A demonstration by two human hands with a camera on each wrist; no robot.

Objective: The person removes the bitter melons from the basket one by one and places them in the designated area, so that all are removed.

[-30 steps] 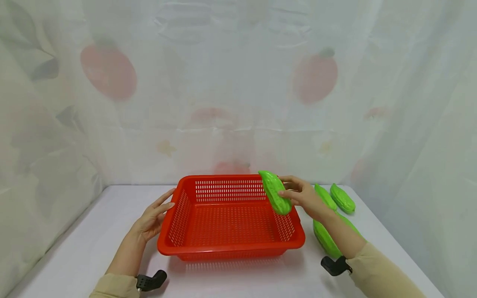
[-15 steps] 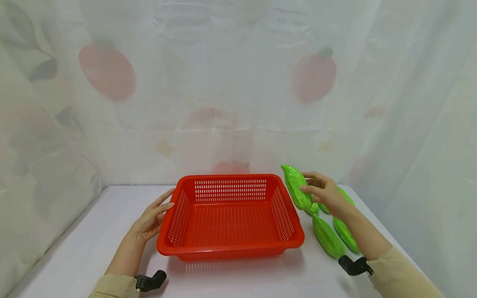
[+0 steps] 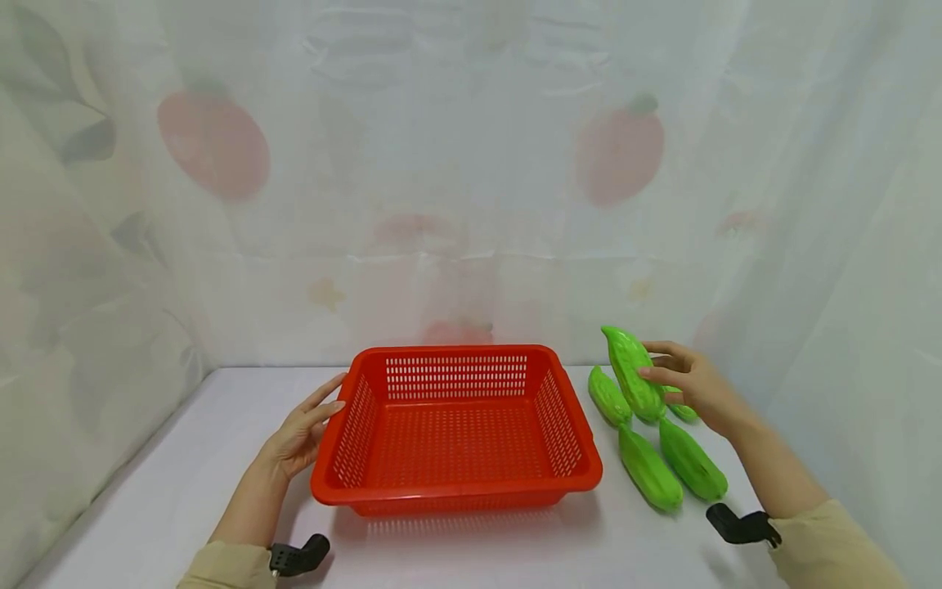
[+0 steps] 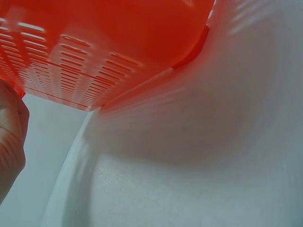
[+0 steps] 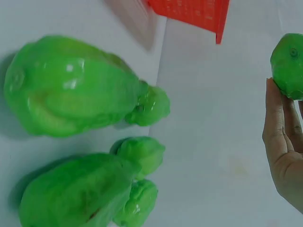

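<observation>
My right hand (image 3: pixel 692 384) pinches a bright green bitter melon (image 3: pixel 631 372) between thumb and fingers, raised at the back right of the table with its pointed tip up. Its rounded end (image 5: pixel 289 66) shows at the edge of the right wrist view. Below it lie several similar bitter melons, among them one at the front (image 3: pixel 650 470) and another to its right (image 3: pixel 693 460). At the left side of a red perforated plastic basket (image 3: pixel 449 492), my left hand (image 3: pixel 298 429) touches the rim with extended fingers and thumb. The basket holds nothing.
A white table (image 3: pixel 471 556) bears the basket and melons. Pale curtains (image 3: pixel 471 164) with a fruit print stand close behind and on both sides. A black wrist camera (image 3: pixel 298 556) sits at the left cuff, another (image 3: pixel 743 523) at the right.
My right hand has carried the bitter melon rightward, from over the basket's right end to above the other melons. The left hand and the basket have stayed put.
</observation>
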